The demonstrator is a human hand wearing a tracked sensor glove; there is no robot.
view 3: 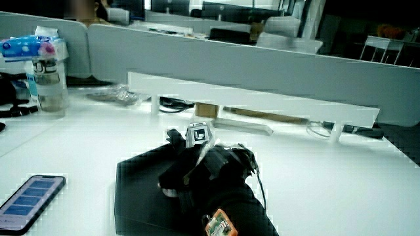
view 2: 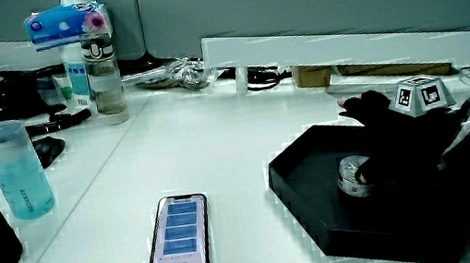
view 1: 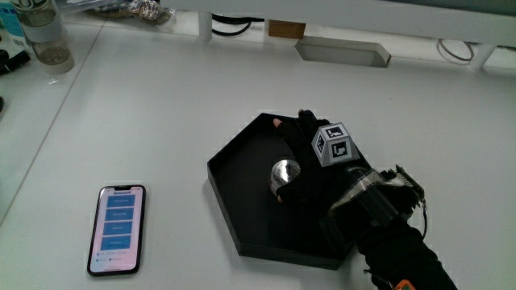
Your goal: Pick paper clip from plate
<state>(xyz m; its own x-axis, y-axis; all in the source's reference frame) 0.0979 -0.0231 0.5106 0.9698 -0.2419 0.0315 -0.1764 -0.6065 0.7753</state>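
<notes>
A clear plastic bottle (view 1: pixel 44 32) stands at the edge of the white worktop (view 1: pixel 161 121), farther from the person than everything else named here. A black smartphone with a lit blue screen (view 1: pixel 118 228) lies flat on the worktop, well apart from the black hexagonal plate (view 1: pixel 222 189), as both side views confirm (view 2: pixel 178 236) (view 3: pixel 29 200). Inside the plate, a small shiny round silvery object (view 1: pixel 284 171) sits against the black-gloved hand (view 1: pixel 310 181); whether this is the paper clip cannot be told. The hand lies low over the plate's inside with the forearm crossing the rim nearest the person. The small patterned cube (view 1: pixel 334 143) rides on its back. Whether the hand is spread or pinching anything cannot be told.
</notes>
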